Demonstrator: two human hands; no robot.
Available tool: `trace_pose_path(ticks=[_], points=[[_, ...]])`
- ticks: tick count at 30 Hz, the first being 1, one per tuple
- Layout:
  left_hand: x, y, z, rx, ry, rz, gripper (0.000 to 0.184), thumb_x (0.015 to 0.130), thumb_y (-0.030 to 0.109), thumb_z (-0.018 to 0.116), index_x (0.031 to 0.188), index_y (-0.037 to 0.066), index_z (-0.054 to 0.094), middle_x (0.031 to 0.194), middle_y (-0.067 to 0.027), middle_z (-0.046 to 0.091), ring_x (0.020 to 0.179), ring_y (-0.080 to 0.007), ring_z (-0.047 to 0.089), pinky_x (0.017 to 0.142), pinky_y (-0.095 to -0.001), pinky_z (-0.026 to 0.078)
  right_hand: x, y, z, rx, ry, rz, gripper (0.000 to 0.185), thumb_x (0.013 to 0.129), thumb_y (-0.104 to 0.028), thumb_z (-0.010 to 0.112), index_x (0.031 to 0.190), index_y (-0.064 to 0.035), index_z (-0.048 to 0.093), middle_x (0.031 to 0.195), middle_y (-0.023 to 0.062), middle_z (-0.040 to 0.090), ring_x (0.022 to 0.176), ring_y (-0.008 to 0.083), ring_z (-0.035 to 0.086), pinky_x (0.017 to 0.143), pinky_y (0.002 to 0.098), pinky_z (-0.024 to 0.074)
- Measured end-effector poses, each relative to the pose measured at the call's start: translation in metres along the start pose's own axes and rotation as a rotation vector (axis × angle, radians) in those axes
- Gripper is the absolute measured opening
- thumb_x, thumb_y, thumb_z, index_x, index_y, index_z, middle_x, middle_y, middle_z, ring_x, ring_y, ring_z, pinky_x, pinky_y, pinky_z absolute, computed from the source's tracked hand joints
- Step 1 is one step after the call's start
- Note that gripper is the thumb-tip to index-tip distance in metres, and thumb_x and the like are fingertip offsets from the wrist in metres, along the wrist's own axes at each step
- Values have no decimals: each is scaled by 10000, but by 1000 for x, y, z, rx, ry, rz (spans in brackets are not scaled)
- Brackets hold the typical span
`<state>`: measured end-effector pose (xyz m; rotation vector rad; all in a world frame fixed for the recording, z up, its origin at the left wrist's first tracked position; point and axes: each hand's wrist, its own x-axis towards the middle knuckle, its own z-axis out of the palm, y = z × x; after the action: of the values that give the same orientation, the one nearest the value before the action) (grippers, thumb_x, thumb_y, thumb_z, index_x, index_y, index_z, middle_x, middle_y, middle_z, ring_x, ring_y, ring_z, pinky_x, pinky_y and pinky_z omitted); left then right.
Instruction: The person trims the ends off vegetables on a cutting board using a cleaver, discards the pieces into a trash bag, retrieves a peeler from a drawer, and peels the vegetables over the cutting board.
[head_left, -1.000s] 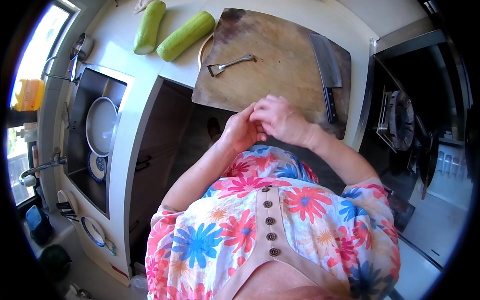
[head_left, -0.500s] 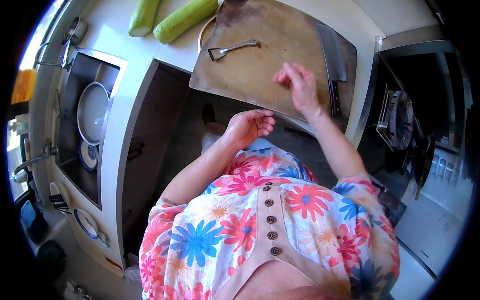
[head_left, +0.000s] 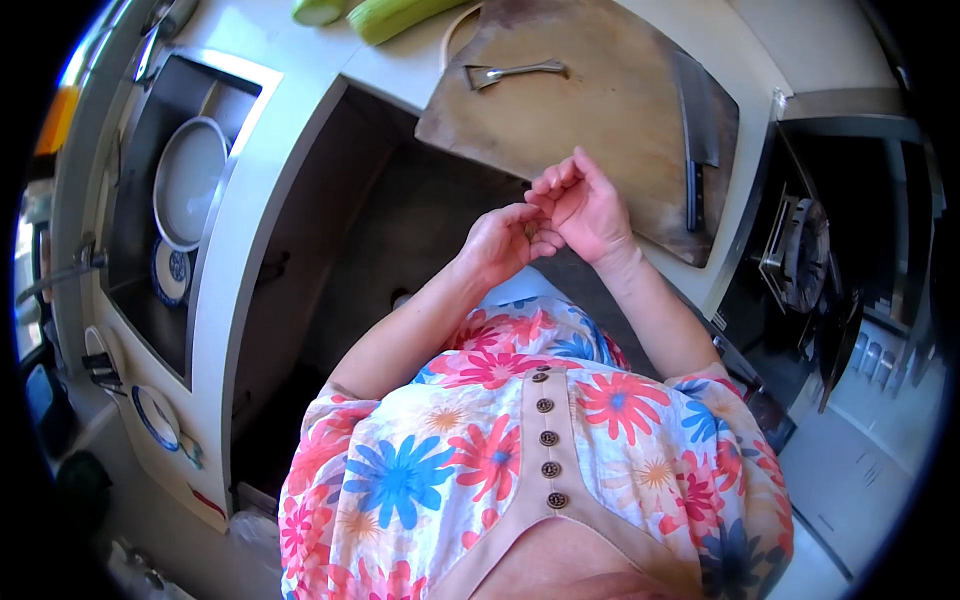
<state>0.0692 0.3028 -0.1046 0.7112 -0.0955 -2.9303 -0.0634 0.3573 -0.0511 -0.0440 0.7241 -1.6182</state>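
My left hand (head_left: 505, 243) and my right hand (head_left: 592, 212) meet just in front of the cutting board's near edge. The right palm is turned up, its fingers loosely bent and the thumb apart. My left fingers, slightly curled, touch or overlap the right hand's edge; nothing shows in either hand. Beyond them lies the worn brown cutting board (head_left: 590, 120). A metal Y-shaped peeler (head_left: 515, 71) rests on its far left part. Along the board's right side lies a cleaver (head_left: 697, 130) with a black handle pointing toward me.
Two green gourds, one a long gourd (head_left: 405, 14), lie at the counter's far edge. On the left a sink (head_left: 140, 290) holds a round pan (head_left: 190, 185) and a blue-patterned dish (head_left: 171, 272). A gas burner (head_left: 805, 255) stands at right.
My right hand has come back from over the board to meet my left hand, and its palm has turned up. The view has shifted, so the board appears farther right and higher.
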Motion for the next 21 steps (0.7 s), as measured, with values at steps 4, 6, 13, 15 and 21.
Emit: trace_pose_path(ticks=[4,6,13,15,21], points=[[-45,15,-13,88,42,125,218,907,120,460,948,-61,574,840,-173,611,761,-271,623,680,-341,524,7,34,15,52,8,84,314,968,-289,470,811,-50,601,807,93,620,866,255,622,867,433,498],[-73,19,-26,97,82,182,195,897,106,497,920,-62,593,820,-171,621,738,-266,634,674,-339,530,12,61,28,49,-3,142,314,969,-294,471,827,-51,609,813,94,626,869,255,624,877,434,491],[-239,31,-110,96,309,479,194,890,86,562,983,-58,652,846,-153,668,701,-212,665,637,-291,553,11,187,94,-168,-137,442,303,982,-304,450,858,-74,605,827,65,591,872,206,584,872,368,474],[-319,25,-144,38,411,698,197,891,86,558,990,-58,651,849,-156,669,704,-212,665,643,-288,555,1,230,113,-243,-167,504,290,978,-291,458,866,-70,607,823,62,582,856,194,581,827,358,499],[-584,-39,-198,-45,869,1355,209,884,80,530,1016,-54,619,894,-163,667,749,-223,664,670,-299,550,-25,353,178,-363,-332,750,285,976,-310,464,873,-80,599,805,44,587,813,179,593,751,329,530]])
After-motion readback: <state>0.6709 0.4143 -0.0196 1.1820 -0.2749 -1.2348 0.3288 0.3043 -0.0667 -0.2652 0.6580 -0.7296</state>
